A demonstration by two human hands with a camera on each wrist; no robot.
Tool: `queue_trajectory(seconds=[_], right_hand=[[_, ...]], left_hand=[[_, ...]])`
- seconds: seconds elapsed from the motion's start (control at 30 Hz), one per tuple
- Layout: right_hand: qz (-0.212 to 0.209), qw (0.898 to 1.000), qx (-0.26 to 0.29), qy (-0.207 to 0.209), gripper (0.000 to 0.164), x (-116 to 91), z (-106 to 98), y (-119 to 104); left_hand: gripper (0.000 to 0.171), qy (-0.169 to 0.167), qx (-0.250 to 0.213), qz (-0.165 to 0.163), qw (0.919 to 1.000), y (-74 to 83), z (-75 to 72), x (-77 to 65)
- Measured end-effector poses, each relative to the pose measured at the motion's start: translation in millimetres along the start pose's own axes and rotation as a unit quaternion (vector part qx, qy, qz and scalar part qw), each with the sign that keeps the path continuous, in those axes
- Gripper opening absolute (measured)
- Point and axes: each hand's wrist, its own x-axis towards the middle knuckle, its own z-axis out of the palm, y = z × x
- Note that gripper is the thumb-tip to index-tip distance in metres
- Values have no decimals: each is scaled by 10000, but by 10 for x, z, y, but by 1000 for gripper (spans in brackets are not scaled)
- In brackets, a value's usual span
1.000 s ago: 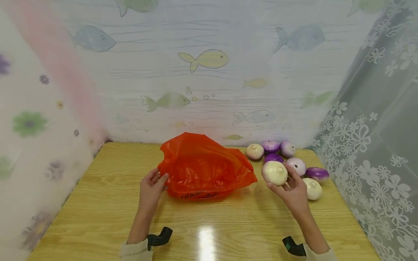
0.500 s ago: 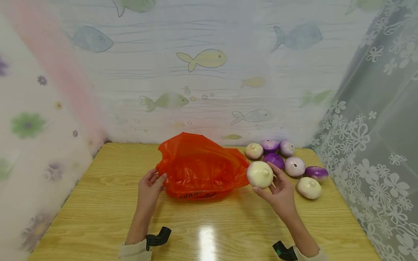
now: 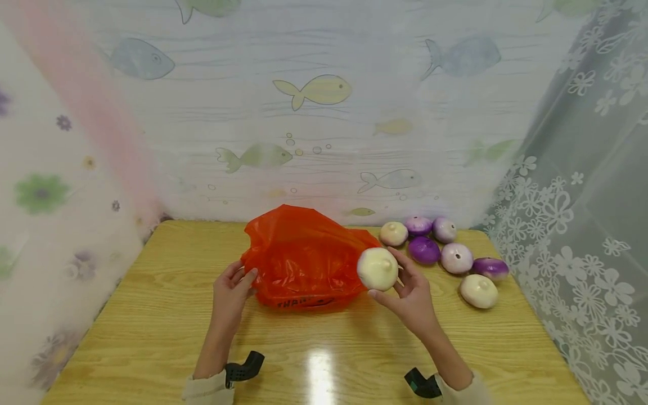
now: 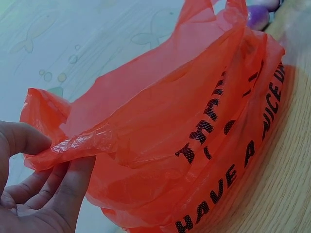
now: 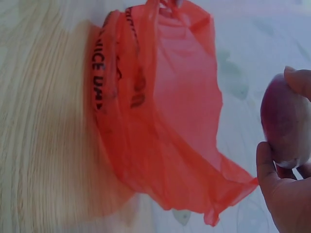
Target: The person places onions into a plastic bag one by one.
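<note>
A red plastic bag (image 3: pixel 309 264) with black lettering sits on the table, its mouth spread upward. My left hand (image 3: pixel 230 295) pinches the bag's left rim between thumb and fingers, plain in the left wrist view, where the bag (image 4: pixel 160 145) fans out from the fingertips. A pale onion (image 3: pixel 377 269) with a purplish side is gripped by my right hand (image 3: pixel 410 295), in front of the bag's right edge. In the right wrist view the onion (image 5: pixel 286 121) lies between thumb and fingers, to the right of the bag. What the bag holds is hidden.
Several purple and pale onions (image 3: pixel 457 259) lie in a group on the wooden table (image 3: pixel 167 315), towards its back right. A fish-patterned curtain (image 3: pixel 324 129) hangs along the table's back edge, with more curtains at both sides.
My right hand has carried the onion leftward from beside the onion group to the bag's right edge. The left hand keeps its hold on the rim, nearly still.
</note>
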Motion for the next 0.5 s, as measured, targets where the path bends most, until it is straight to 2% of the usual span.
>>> queue_trajectory(seconds=[0.23, 0.5], right_hand=[[78, 9999, -55, -97, 86, 83, 135, 12], [343, 9992, -153, 95, 87, 190, 298, 40]], left_hand=[[44, -67, 38, -13, 10000, 26, -12, -5], [42, -115, 1, -11, 9999, -1, -21, 5]])
